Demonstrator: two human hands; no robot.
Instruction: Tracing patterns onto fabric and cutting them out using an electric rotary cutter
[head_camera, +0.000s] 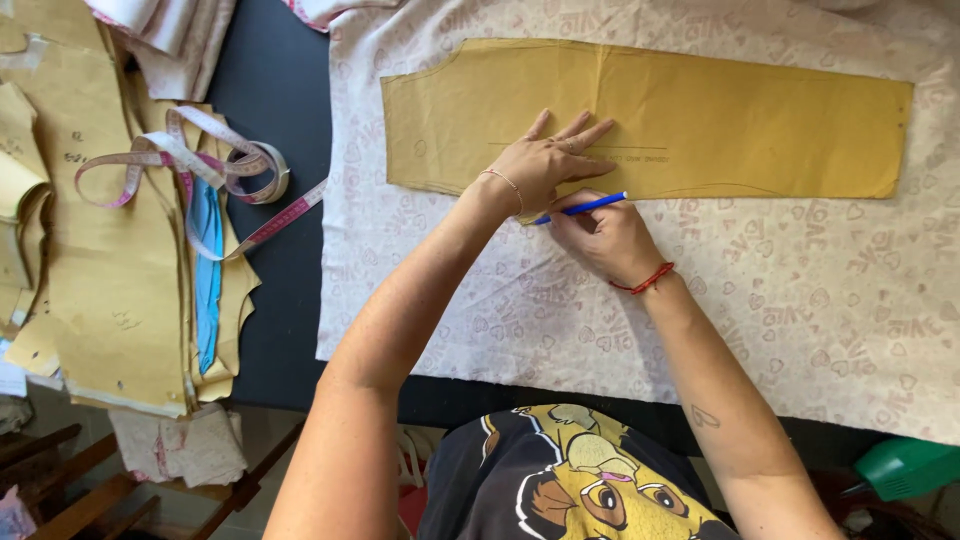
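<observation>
A long tan paper pattern piece (700, 115) lies flat on pale printed fabric (830, 300) spread over a dark table. My left hand (545, 160) presses flat on the pattern's lower edge, fingers spread, a thin bracelet at the wrist. Just below it, my right hand (600, 235) grips a blue pen (585, 207), its tip pointing left at the pattern's lower edge under my left hand. A red cord circles my right wrist.
A stack of tan paper patterns (110, 270) covers the table's left side, with a pink and white measuring tape (215, 165) coiled on it and a blue strip (207, 270) beside. Folded cloth (165, 30) lies top left. A green object (905, 465) sits bottom right. Wooden slats (90, 490) show below.
</observation>
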